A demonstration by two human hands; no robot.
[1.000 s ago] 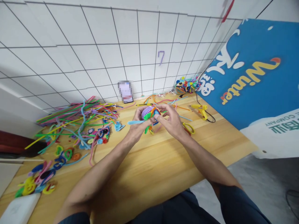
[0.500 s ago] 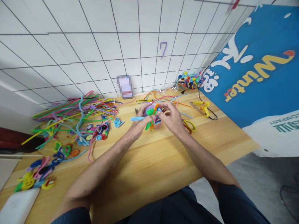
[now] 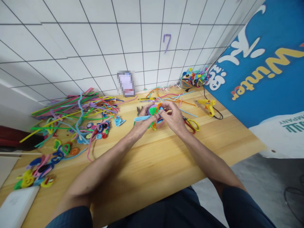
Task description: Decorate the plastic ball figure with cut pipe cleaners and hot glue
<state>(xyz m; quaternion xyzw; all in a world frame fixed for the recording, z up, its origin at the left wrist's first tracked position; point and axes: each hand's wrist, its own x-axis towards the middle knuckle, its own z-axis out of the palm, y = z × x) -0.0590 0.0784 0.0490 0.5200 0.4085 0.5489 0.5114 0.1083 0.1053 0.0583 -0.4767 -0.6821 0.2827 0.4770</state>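
Observation:
Between my two hands is a colourful pipe-cleaner craft (image 3: 153, 110) with green, orange, purple and blue parts. My left hand (image 3: 143, 122) is closed around its left side, and a light-blue looped strip (image 3: 142, 118) sticks out leftward there. My right hand (image 3: 174, 117) pinches the craft from the right with thumb and fingers. Fingers cover much of the piece. Scissors (image 3: 193, 124) with yellow and red handles lie just right of my right hand. Behind my hands is a yellow craft knife (image 3: 146, 99), and dark pliers (image 3: 139, 110) show partly beside my left hand.
Many loose pipe cleaners (image 3: 64, 107) pile up at the left, with coiled pieces (image 3: 45, 167) nearer me. A yellow glue gun (image 3: 207, 106) with its cord lies right. Decorated balls (image 3: 190, 79) stand at the back right. A phone (image 3: 126, 84) leans on the tiled wall.
The camera view has tilted slightly downward, shifting the scene. Both hands stay on the craft, which has turned a little; the light-blue strip sits at a slightly different angle.

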